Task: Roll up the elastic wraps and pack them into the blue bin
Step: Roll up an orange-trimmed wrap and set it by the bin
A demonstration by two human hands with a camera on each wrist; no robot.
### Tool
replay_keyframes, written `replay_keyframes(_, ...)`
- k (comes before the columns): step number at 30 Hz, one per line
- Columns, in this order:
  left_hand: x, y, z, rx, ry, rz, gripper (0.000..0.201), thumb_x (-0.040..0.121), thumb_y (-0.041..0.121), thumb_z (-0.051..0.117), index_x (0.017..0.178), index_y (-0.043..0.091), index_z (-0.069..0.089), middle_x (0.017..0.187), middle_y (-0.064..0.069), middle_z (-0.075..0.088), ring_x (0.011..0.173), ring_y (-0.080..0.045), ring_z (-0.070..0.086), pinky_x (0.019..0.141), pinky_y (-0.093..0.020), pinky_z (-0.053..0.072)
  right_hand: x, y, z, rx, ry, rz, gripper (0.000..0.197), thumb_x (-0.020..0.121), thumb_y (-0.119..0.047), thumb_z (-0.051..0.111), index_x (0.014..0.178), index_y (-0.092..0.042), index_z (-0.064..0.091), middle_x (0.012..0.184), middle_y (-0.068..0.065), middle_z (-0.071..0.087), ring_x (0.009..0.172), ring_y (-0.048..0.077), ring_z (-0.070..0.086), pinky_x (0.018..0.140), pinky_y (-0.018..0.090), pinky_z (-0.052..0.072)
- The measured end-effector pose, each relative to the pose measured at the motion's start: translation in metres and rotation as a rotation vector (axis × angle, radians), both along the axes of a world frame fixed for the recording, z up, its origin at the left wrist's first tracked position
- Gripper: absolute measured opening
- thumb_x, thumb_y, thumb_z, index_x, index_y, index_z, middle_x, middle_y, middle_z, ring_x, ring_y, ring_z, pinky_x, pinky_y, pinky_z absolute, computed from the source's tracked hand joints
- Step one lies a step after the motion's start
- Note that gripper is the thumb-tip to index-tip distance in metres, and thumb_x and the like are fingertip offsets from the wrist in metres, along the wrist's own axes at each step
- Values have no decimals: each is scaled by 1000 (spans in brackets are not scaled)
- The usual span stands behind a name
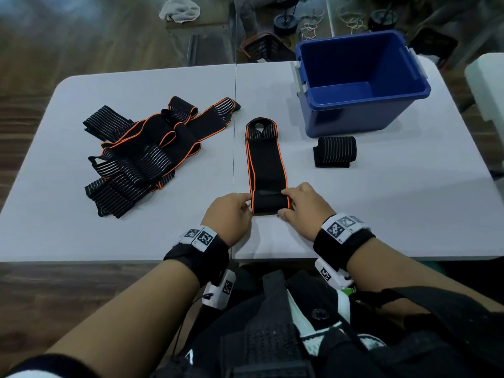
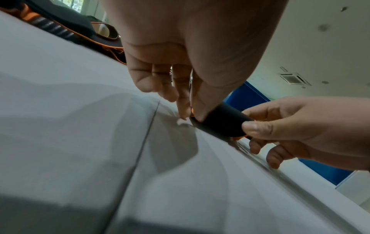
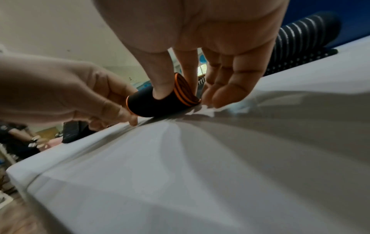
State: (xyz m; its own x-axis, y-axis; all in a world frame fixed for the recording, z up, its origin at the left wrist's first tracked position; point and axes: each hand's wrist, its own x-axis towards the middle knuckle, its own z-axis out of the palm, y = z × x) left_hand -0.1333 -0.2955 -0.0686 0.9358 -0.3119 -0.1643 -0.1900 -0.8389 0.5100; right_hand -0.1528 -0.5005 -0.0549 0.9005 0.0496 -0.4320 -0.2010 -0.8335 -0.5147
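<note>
A black elastic wrap with orange edges [image 1: 266, 159] lies lengthwise at the table's middle, its looped end pointing away from me. Its near end is wound into a short roll [image 1: 270, 204]. My left hand [image 1: 248, 205] pinches the roll's left end between thumb and fingers, and my right hand [image 1: 285, 203] pinches the right end. The left wrist view shows the left hand [image 2: 192, 112] at the roll [image 2: 222, 123]. The right wrist view shows the right hand [image 3: 180, 93] with its thumb on the roll [image 3: 148, 106]. The blue bin [image 1: 354, 115] stands empty at the back right.
A finished striped roll [image 1: 335, 151] lies just in front of the bin. A pile of several loose wraps [image 1: 141, 151] covers the left half of the white table [image 1: 381, 214]. A seam runs down the table's middle, and the near edge is just behind my wrists.
</note>
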Motion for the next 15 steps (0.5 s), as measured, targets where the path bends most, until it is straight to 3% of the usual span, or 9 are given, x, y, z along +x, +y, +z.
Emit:
replay_keyframes(2, 2, 1, 2, 18, 39, -24, 25, 83, 23, 65, 107, 25, 69, 86, 3, 67, 86, -21, 62, 77, -33, 49, 5, -2, 1, 23, 8, -20, 40, 95, -42, 58, 130, -23, 58, 118, 7, 51, 103, 26, 58, 90, 37, 49)
replay_keyframes(3, 2, 2, 2, 3, 47, -14, 20, 84, 23, 65, 104, 23, 69, 85, 2, 66, 86, -21, 62, 76, -32, 48, 9, -3, 1, 20, 2, -27, 29, 95, -44, 56, 113, -22, 63, 110, 8, 54, 95, 27, 59, 80, 34, 47)
replay_keyframes(5, 3, 1, 2, -76, 79, 69, 17, 90, 25, 61, 104, 21, 71, 87, 2, 70, 85, -18, 63, 77, -30, 48, 15, -3, 1, 22, -1, -40, 30, 98, -44, 52, 79, -22, 55, 88, 6, 57, 79, 25, 56, 62, 31, 38)
replay_keyframes(6, 4, 0, 2, -114, 107, 124, 18, 93, 29, 59, 106, 22, 71, 88, 2, 72, 86, -17, 64, 79, -30, 49, 17, -3, 2, 27, 5, -51, 36, 100, -44, 50, 72, -22, 50, 80, 3, 56, 75, 24, 55, 58, 31, 34)
replay_keyframes(9, 6, -3, 1, -153, 178, 216, 20, 97, 37, 56, 99, 22, 71, 86, 2, 72, 85, -16, 64, 76, -29, 48, 23, -1, 3, 33, 37, -115, 49, 102, -47, 43, 70, -12, 58, 73, 7, 61, 71, 26, 57, 59, 32, 36)
replay_keyframes(12, 8, -6, 5, -151, 210, 201, 30, 98, 38, 54, 82, 17, 69, 81, -1, 71, 84, -19, 64, 76, -32, 48, 27, 3, 1, -28, 73, -198, 58, 100, -49, 46, 59, -9, 52, 60, 6, 53, 63, 26, 54, 56, 32, 33)
replay_keyframes(15, 9, -9, 6, -142, 210, 220, 32, 96, 38, 57, 78, 16, 70, 79, 0, 71, 83, -18, 65, 78, -34, 51, 28, 5, -1, -30, 9, -283, 45, 95, -50, 56, 78, -8, 58, 71, 5, 58, 75, 28, 60, 61, 31, 38)
